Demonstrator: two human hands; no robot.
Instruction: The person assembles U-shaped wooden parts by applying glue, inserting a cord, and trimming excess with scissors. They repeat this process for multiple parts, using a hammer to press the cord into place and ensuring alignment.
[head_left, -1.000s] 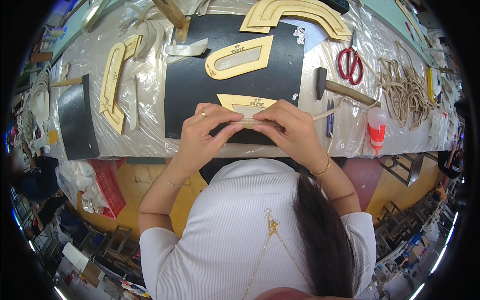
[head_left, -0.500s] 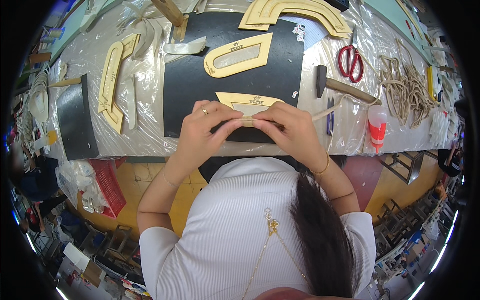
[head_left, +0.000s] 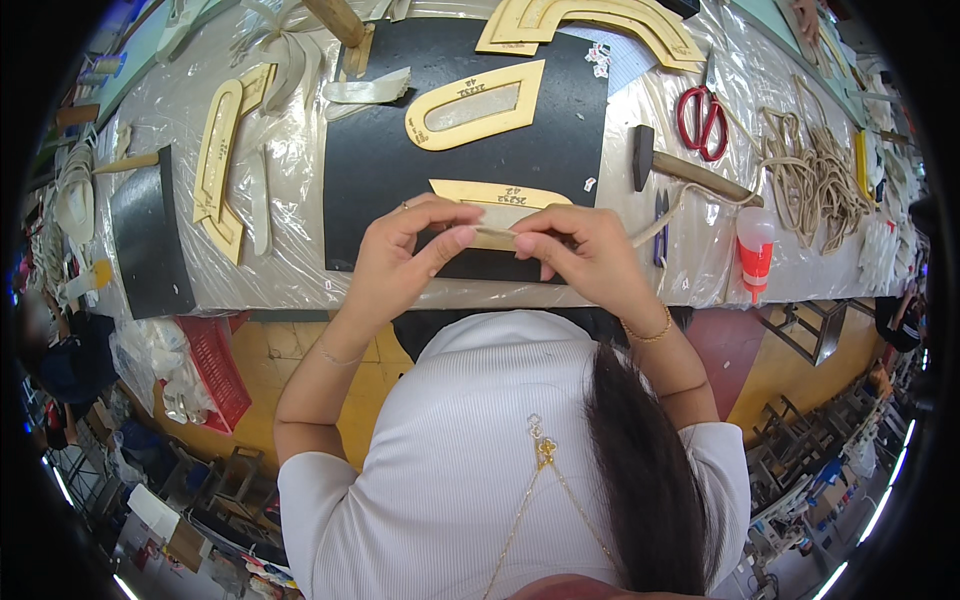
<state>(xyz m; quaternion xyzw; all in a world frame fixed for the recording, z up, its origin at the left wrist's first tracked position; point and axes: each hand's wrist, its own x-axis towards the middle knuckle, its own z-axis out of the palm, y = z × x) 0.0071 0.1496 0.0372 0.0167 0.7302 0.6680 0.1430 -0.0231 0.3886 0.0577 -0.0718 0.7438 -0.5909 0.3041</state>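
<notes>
A: Beige strip (head_left: 497, 238), thin and narrow, pinched between both hands just above the near edge of the surface (head_left: 300, 285). Left hand (head_left: 400, 262) closes thumb and fingertips on one end, right hand (head_left: 580, 255) clamps the other.

B: Looks light and limp to me, likely to flop if taken mid-length. The ends are the sensible hold.

A: Just beyond sits a tan card pattern (head_left: 500, 195) on the black mat (head_left: 380, 160).

B: Farther right, a hammer (head_left: 685, 170), red scissors (head_left: 703, 118) and tangled cord (head_left: 815, 175).
</notes>
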